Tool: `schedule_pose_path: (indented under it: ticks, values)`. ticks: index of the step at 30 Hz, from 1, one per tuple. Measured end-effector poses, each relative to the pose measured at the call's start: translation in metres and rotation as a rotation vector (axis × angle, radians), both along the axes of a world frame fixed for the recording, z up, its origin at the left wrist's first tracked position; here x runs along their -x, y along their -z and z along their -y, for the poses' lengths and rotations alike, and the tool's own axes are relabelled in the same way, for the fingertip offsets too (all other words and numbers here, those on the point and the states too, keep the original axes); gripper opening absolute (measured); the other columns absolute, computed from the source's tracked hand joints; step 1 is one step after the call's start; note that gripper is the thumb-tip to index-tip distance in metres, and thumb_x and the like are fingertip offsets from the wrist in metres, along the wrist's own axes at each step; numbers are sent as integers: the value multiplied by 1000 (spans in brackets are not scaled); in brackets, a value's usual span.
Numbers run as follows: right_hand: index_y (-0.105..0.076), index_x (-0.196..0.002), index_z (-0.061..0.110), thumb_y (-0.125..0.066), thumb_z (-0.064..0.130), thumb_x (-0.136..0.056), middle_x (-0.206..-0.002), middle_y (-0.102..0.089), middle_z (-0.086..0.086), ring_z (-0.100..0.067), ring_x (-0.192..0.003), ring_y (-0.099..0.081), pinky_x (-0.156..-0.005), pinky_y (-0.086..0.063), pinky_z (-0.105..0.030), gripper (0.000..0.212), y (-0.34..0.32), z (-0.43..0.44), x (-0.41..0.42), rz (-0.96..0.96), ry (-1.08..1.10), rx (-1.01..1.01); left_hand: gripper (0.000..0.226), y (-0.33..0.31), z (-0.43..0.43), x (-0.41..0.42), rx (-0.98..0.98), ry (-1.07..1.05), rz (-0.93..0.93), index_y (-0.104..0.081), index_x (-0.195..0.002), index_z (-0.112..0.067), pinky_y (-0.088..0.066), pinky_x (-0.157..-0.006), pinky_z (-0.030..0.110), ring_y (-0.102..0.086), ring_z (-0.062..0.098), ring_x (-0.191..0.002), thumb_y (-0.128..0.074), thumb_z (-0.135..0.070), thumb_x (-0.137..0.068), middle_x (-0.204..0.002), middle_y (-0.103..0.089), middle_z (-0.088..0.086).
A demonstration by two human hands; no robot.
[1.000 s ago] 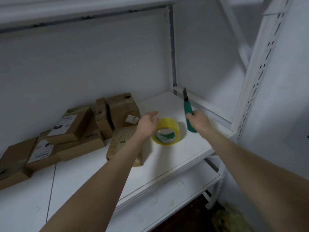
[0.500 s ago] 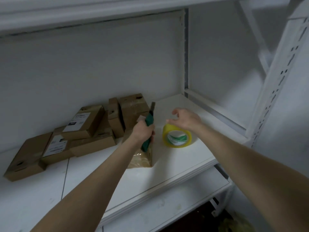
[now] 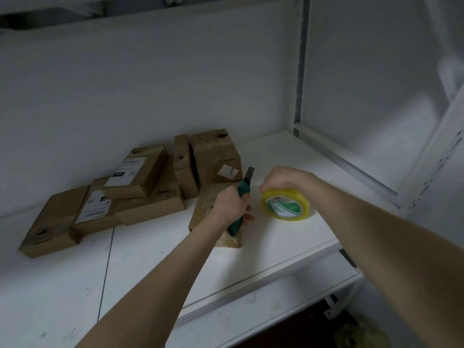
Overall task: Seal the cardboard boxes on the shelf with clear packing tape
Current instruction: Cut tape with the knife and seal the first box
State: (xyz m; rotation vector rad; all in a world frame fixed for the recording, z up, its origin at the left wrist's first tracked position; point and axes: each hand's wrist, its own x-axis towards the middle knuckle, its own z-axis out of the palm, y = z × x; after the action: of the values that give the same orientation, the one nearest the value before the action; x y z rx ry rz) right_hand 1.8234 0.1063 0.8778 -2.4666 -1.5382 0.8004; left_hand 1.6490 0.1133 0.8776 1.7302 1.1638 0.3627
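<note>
**Shelf** (image 3: pixel 150 259): white board that carried every item below. A lower shelf (image 3: pixel 251 310), also white, showed beneath it toward 5 o'clock of the frame.

**Tape roll** (image 3: pixel 286 205): yellowish clear tape on a core printed green and white. It stood tilted on its edge on the shelf, at about 3 o'clock of frame centre, with its open face toward the camera.

**Right hand** (image 3: pixel 282 178): forearm lay along the 4 o'clock line. Fingers were curled over the roll's top rim, grasping it.

**Utility knife** (image 3: pixel 243 191): green handle, dark blade end pointing to 1 o'clock. It was at 9 o'clock of the tape roll, near it but apart.

**Left hand** (image 3: pixel 226 204): forearm lay along the 7 o'clock line. The hand was clenched round the knife's handle at mid-length, above the near box. Contact with that box could not be told.

**Near box** (image 3: pixel 204 209): brown cardboard, lying flat under the left hand, with a paler shiny patch at its 6 o'clock end.

**Box pile**, from 9 to 12 o'clock of the near box, by the back wall:
- a large upright box (image 3: pixel 213 154) with a small white sticker
- a narrow upright box (image 3: pixel 182 164) touching its 9 o'clock side
- a labelled box (image 3: pixel 135 172) resting tilted atop a flat box (image 3: pixel 150 209)
- a second labelled box (image 3: pixel 94 209)
- a plain box (image 3: pixel 47 229) at the pile's 8 o'clock end
</note>
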Motion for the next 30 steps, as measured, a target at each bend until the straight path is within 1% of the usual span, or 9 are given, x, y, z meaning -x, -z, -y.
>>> schedule_pose_path:
  ticks: [6, 10, 14, 18, 20, 22, 23, 27, 30]
  values:
    - [-66, -117, 8, -73, 37, -81, -115, -65, -11, -29, -102, -63, -95, -53, -43, 47, 0, -7, -6, -74, 27, -9, 24, 0, 0, 2, -40, 7, -4, -49, -116, 3, -53, -43, 28, -66, 23, -56, -44, -15, -100, -84, -66, 14]
    - [-72, -105, 13, -75, 39, -78, -108, -68, -8, -26, -98, -64, -92, -53, -41, 38, 8, -9, -6, -57, 86, -89, 25, -6, 5, 4, -139, 30, -73, -52, -117, 2, -42, -37, 11, -59, 1, -41, -45, -15, -100, -75, -62, 3]
    - [-72, -103, 19, -71, 44, -71, -107, -68, -5, -25, -96, -64, -92, -53, -39, 42, 11, -11, -5, -29, 129, -91, 23, -13, 11, 8, -262, 64, -160, -52, -117, -3, -38, -38, 8, -51, -14, -41, -46, -17, -99, -69, -52, -5]
    - [-70, -107, 20, -69, 48, -67, -110, -68, -4, -25, -97, -63, -93, -52, -38, 49, 12, -11, -4, -2, 148, -92, 16, -18, 23, 20, -346, 79, -262, -53, -105, -7, -37, -36, 9, -54, 8, -41, -45, -19, -99, -65, -50, -5]
    - [-68, -112, 21, -66, 48, -71, -111, -66, -4, -26, -98, -62, -92, -52, -38, 48, 9, -7, -1, 27, 145, -89, 16, -19, 30, 20, -304, 96, -314, -52, -103, -5, -35, -32, 10, -54, 4, -37, -44, -18, -100, -64, -49, -2]
    - [-68, -111, 21, -64, 45, -77, -107, -66, -5, -25, -94, -62, -89, -52, -38, 42, 8, -5, 2, 48, 142, -92, 20, -19, 35, 16, -270, 107, -350, -53, -110, 0, -33, -30, 10, -47, -12, -33, -43, -15, -100, -64, -48, 0]
    - [-68, -110, 21, -63, 44, -79, -105, -66, -5, -24, -92, -62, -88, -53, -37, 40, 8, -4, 2, 52, 141, -90, 22, -19, 36, 15, -262, 110, -362, -52, -113, 2, -33, -30, 9, -44, -14, -31, -43, -14, -101, -65, -48, 1]
    - [-67, -113, 22, -62, 44, -78, -106, -65, -4, -24, -93, -62, -88, -53, -37, 41, 6, -2, 4, 55, 131, -90, 29, -16, 40, 13, -192, 128, -380, -53, -113, 9, -34, -31, 10, -48, 0, -26, -40, -13, -101, -61, -56, 6]
    - [-67, -113, 23, -60, 41, -78, -107, -65, -3, -24, -93, -61, -87, -53, -36, 41, 5, -1, 7, 76, 124, -75, 27, -17, 41, 11, -174, 124, -388, -53, -113, 9, -33, -30, 10, -47, 1, -25, -39, -10, -100, -61, -56, 7]
